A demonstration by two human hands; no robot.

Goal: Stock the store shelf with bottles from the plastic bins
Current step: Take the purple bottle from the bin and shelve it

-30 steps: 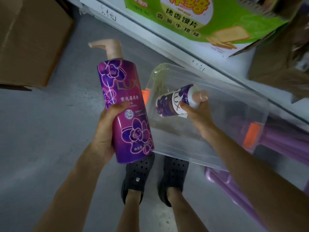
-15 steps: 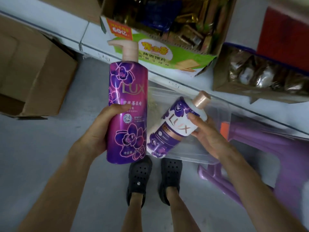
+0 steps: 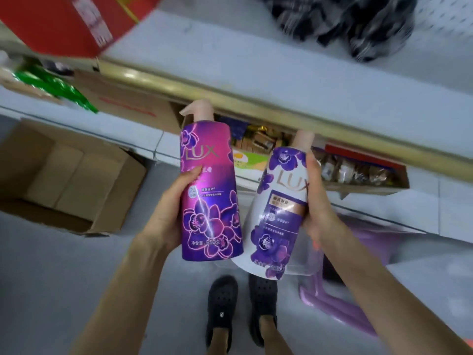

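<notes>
Just below the gold front edge of the store shelf, both bottles stand upright side by side, long axes and pump heads pointing up at that edge. The left hand has its fingers wrapped round the purple bottle at mid-body. The right hand curls round the white bottle from its right side. Whether their bases touch I cannot tell. The purple bottle's pump reaches closer to the edge, so the left hand looks better placed to go first. The clear plastic bin lies low, behind the white bottle.
</notes>
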